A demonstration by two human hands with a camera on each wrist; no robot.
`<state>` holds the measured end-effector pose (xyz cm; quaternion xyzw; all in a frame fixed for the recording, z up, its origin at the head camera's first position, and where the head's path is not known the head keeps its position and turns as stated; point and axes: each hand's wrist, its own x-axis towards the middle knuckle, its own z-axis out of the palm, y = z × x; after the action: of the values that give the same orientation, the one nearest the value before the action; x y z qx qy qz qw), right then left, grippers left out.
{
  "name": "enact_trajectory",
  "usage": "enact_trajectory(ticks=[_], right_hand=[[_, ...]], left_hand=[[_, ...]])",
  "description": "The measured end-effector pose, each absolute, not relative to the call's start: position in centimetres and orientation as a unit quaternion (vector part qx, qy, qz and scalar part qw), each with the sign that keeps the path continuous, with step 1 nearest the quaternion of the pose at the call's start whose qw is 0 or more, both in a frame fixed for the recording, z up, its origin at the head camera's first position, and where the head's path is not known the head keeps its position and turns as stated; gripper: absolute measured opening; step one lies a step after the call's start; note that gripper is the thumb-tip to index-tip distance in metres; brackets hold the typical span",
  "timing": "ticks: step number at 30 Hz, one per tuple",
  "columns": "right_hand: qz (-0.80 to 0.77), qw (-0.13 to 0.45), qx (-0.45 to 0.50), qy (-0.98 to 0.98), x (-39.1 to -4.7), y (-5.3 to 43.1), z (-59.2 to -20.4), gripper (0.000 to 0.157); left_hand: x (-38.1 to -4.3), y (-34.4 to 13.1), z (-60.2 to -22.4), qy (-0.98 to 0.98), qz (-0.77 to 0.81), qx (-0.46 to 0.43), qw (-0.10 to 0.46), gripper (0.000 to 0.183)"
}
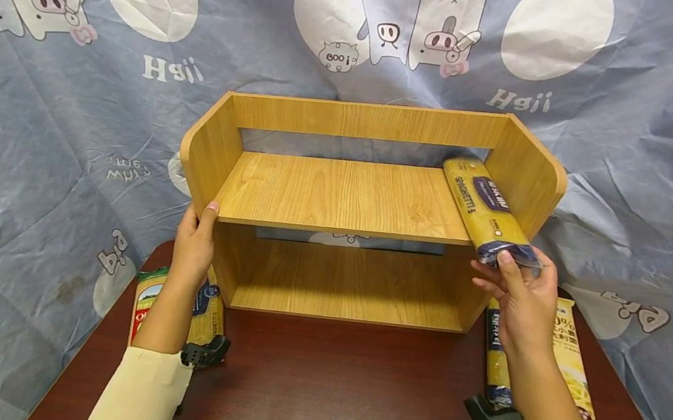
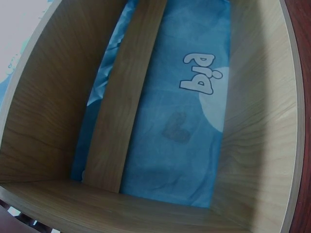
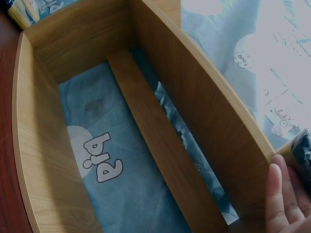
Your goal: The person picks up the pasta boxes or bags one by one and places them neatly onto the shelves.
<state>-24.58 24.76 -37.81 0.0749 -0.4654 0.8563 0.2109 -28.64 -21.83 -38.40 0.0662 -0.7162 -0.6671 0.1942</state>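
A two-tier wooden shelf [image 1: 339,192] stands on the table. On its upper board, against the right side panel, lies a yellow and blue spaghetti package [image 1: 480,198], its near end jutting past the front edge. My right hand [image 1: 520,300] pinches that near end, thumb on top. In the right wrist view the fingers [image 3: 275,187] sit by the board's front edge, beside the dark end of the package [image 3: 302,150]. My left hand [image 1: 193,247] grips the front edge of the left side panel, thumb toward the inside. The left wrist view looks into the lower compartment [image 2: 257,121].
Left of the shelf, a red and green bag [image 1: 147,290] and another spaghetti package [image 1: 208,317] lie partly behind my left arm. To the right are a yellow and blue package [image 1: 495,354] and a pale noodle bag [image 1: 574,358]. Patterned blue cloth [image 1: 393,82] hangs behind.
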Motion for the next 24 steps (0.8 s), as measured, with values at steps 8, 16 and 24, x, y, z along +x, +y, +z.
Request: enact_trajectory(ticks=[8, 16, 24], right_hand=[[0.857, 0.212, 0.052, -0.467, -24.9, 24.6, -37.6, 0.045], [0.86, 0.184, 0.079, -0.47, -24.5, 25.2, -37.8, 0.033], [0.867, 0.154, 0.097, -0.464, -23.3, 25.8, -38.1, 0.032]], left_hand=[[-28.7, -21.9, -38.4, -0.714, -0.669, 0.063, 0.196, 0.056], [-28.7, -21.9, -38.4, -0.714, -0.671, 0.059, 0.192, 0.056], [-28.6, -21.9, -38.4, -0.716, -0.668, 0.059, 0.195, 0.055]])
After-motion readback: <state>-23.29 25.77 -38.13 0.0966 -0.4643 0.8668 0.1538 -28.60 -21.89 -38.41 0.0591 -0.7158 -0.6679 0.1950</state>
